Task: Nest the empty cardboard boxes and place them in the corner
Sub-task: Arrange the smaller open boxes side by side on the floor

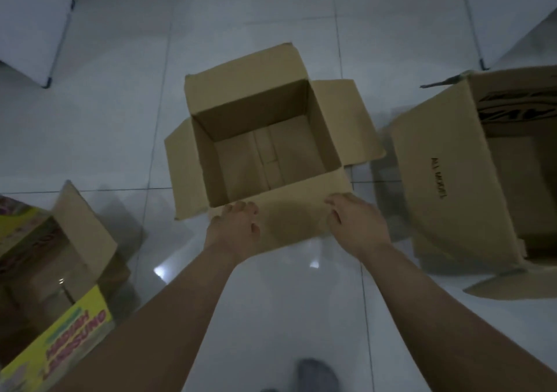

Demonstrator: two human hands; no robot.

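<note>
An empty brown cardboard box [265,126] stands open on the white tiled floor, its four flaps folded outward. My left hand [233,230] rests on the near flap at its left end, fingers curled over the flap by the box's rim. My right hand [355,224] lies on the same flap's right end, fingers bent against the cardboard. A larger open brown box [446,180] stands to the right, with dark lettering on its wall. At the lower left is an open box with yellow printed flaps [69,328].
Two white panels with dark corner feet lean at the far left [30,21] and far right [509,9]. A grey-socked foot [316,373] shows at the bottom edge. Glossy tile floor lies between the boxes.
</note>
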